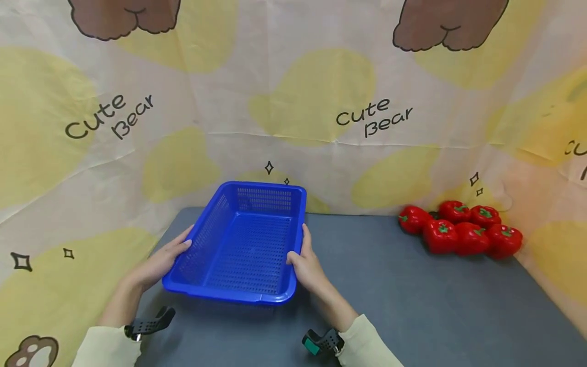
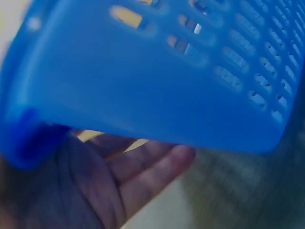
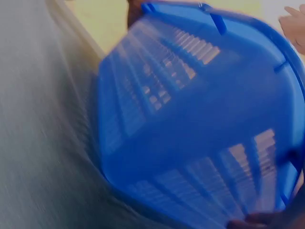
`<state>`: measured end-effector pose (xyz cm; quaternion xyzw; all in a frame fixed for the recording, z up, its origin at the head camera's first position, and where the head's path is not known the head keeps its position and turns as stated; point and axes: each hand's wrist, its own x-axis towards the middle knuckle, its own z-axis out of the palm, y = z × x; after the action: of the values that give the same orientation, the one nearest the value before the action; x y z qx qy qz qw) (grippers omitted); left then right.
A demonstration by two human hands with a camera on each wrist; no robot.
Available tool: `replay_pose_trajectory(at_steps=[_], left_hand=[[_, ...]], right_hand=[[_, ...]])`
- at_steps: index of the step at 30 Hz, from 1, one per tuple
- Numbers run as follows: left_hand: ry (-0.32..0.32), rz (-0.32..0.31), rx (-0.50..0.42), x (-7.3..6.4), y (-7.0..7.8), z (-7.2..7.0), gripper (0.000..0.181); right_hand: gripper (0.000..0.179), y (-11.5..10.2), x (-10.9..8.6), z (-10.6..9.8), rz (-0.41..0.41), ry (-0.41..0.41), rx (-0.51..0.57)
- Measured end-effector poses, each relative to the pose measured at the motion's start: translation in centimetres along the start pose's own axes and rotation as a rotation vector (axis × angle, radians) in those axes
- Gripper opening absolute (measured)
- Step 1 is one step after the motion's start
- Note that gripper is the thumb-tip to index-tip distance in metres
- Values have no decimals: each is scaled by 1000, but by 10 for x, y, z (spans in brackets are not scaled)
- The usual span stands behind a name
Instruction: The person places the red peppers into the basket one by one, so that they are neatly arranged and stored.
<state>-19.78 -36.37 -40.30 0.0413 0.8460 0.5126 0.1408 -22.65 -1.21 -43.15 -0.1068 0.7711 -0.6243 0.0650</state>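
A blue plastic basket (image 1: pixel 249 250) with slotted walls and a perforated floor is held between both hands, tilted so its inside faces the head camera. My left hand (image 1: pixel 162 260) grips its left rim, thumb along the edge; in the left wrist view, fingers (image 2: pixel 147 176) reach under the basket wall (image 2: pixel 143 95). At the opposite rim my right hand (image 1: pixel 309 265) holds on with its thumb hooked over the edge and the other fingers mostly hidden behind the wall. The right wrist view has the basket's outer corner (image 3: pixel 200 109) large and close.
Several red bell peppers (image 1: pixel 458 234) lie grouped at the back right of the grey table (image 1: pixel 390 306). Behind the table hangs a yellow and white cloth (image 1: pixel 293 102) printed with bears, which also runs along both sides.
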Motion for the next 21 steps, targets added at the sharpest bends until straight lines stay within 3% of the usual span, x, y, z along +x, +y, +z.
replay_pose_trajectory(at_steps=[5,11,17,21], left_hand=[[-100,27,-194,9,-3,8,63],[-169,67,-266,21,-4,16,68],[-156,87,-281,33,-6,20,63],[-151,132,-362,44,-11,25,60]], right_hand=[[92,1,1,-16,14,-41,7],[92,6,-4,-30,26,-53,60],[91,10,-9,-43,28,-95,40],[90,15,-7,-52,23,-121,25]])
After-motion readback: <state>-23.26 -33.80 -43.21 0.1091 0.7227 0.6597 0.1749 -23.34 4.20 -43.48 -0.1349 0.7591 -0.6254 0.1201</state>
